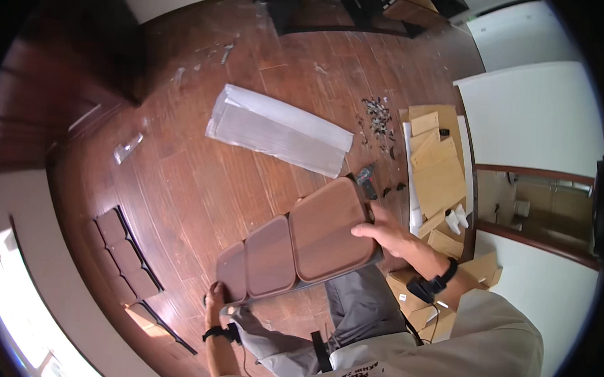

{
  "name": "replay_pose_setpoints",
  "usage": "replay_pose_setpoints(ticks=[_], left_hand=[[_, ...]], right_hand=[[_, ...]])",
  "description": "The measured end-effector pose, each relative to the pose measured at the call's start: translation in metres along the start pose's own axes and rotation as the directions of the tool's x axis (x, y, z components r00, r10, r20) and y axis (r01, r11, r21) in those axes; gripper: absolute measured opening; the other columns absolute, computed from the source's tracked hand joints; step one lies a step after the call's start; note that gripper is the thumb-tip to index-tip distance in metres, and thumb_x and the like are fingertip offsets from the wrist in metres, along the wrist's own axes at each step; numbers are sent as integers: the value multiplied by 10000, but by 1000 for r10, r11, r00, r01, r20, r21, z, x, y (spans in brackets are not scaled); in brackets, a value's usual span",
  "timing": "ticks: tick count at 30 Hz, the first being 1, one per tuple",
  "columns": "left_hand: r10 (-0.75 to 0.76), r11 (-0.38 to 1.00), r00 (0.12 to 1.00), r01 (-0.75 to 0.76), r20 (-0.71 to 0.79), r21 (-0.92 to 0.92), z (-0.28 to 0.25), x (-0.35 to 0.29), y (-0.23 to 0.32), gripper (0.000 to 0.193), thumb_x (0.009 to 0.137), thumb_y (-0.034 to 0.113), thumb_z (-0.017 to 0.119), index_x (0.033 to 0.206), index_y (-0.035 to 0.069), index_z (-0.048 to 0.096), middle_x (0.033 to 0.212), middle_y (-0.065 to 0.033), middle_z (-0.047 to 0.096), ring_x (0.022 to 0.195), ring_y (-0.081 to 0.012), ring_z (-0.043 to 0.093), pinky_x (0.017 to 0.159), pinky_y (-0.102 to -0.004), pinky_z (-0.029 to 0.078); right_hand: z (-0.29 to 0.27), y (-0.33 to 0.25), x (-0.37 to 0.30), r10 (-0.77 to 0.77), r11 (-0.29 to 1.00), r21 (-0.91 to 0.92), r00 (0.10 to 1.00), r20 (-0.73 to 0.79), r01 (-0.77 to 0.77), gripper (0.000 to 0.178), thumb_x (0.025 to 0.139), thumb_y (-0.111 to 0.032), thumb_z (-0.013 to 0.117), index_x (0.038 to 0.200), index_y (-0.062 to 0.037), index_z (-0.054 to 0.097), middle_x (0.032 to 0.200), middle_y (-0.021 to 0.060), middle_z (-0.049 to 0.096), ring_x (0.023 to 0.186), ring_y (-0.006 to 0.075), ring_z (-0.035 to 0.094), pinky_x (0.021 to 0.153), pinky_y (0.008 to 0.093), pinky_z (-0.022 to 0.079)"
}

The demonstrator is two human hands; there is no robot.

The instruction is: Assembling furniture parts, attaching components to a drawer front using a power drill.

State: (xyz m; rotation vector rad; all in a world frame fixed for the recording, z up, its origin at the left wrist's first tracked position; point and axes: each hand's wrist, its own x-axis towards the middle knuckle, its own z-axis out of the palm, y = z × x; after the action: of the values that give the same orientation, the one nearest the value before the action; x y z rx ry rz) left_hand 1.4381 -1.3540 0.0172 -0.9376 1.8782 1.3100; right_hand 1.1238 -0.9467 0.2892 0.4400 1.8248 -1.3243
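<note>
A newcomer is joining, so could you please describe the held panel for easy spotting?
Against the reddish-brown floor, find the grey trousers. Above them in view is the brown three-section panel. The left hand and right hand hold it, unlike the similar panel lying left.

Ahead of me, a long, pale wrapped bundle (281, 130) is lying slantwise on the reddish-brown wooden floor (201, 177). A clear plastic scrap (128, 148) is resting well to its left, and small dark pieces (379, 118) are lying scattered to its right. Farther right, I am seeing tan cardboard pieces (440, 180) overlapping near a white wall (531, 117).
</note>
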Motion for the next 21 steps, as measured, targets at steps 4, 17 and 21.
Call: replay_pose_setpoints(ticks=[4, 17, 21], left_hand=[[563, 738, 820, -556, 106, 382, 126, -24, 208, 1060, 518, 230, 842, 1427, 73, 319, 1344, -242, 437, 1268, -422, 401, 1027, -471, 375], [459, 863, 886, -461, -58, -206, 222, 118, 420, 498, 780, 38, 710, 1235, -9, 512, 1193, -107, 547, 1072, -248, 535, 914, -363, 450], [349, 711, 937, -288, -35, -642, 216, 217, 444, 268, 775, -1, 714, 1023, 54, 629, 1020, -60, 645, 906, -174, 632, 801, -323, 531]], right_hand=[[-34, -57, -53, -60, 846, -533, 987, -148, -29, 622, 762, -172, 672, 1188, 119, 326, 915, 300, 598, 857, 404, 640, 733, 486, 506], [-105, -53, 66, -435, 895, -137, 899, -51, 425, 491, 885, -297, 623, 1227, -54, 367, 686, 174, 642, 605, 311, 677, 536, 350, 526], [-179, 102, 113, -254, 967, -100, 915, -314, 234, 349, 930, -206, 587, 1205, -59, 431, 799, 111, 704, 726, 177, 704, 586, 280, 542]])
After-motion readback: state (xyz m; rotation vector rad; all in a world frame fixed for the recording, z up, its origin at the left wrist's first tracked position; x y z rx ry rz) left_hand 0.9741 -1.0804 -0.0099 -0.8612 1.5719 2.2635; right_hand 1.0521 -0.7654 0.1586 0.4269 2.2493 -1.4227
